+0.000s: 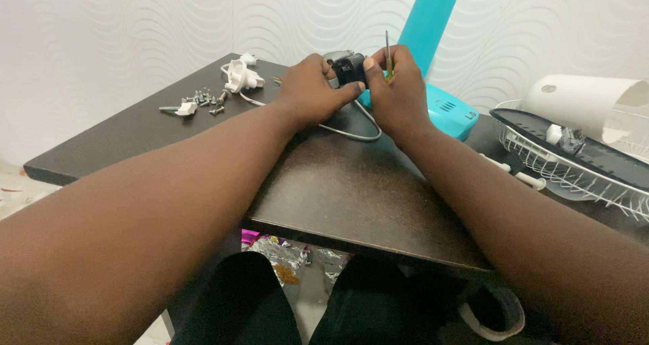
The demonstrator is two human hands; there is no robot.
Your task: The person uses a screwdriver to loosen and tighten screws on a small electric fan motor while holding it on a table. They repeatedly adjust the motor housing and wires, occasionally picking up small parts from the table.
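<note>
My left hand [312, 89] and my right hand [395, 91] meet at the far side of a dark wooden table [351, 196]. Between them they grip a small black motor-like part [350, 67]. My right hand also holds a thin screwdriver [388, 55] with a yellow handle, its shaft pointing up. Behind the hands stands a turquoise fan stand [443, 105] with a tall turquoise post. A grey cable [351, 134] loops on the table below the hands.
Several loose screws [203, 100] and small white plastic pieces [241, 76] lie at the far left of the table. A white wire fan guard [574, 162] with a dark blade and a white housing [581, 98] sits at the right. Foil wrappers lie on the floor.
</note>
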